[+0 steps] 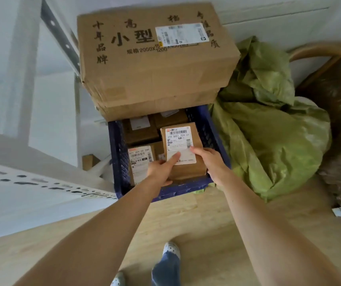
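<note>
While left hand (161, 171) holds parcel (188, 171), right hand (210, 162) grips it.

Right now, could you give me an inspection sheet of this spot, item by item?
Surface: pale wood floor, bearing a blue crate.
Job's things: labelled parcel at the crate's near right corner; other parcels inside.
Clutter: green bag right of the crate; stacked cartons over its far end.
Hands: left hand and right hand both hold the labelled parcel.
Cables: nothing seen.
Surroundings: white metal shelving at left.
</note>
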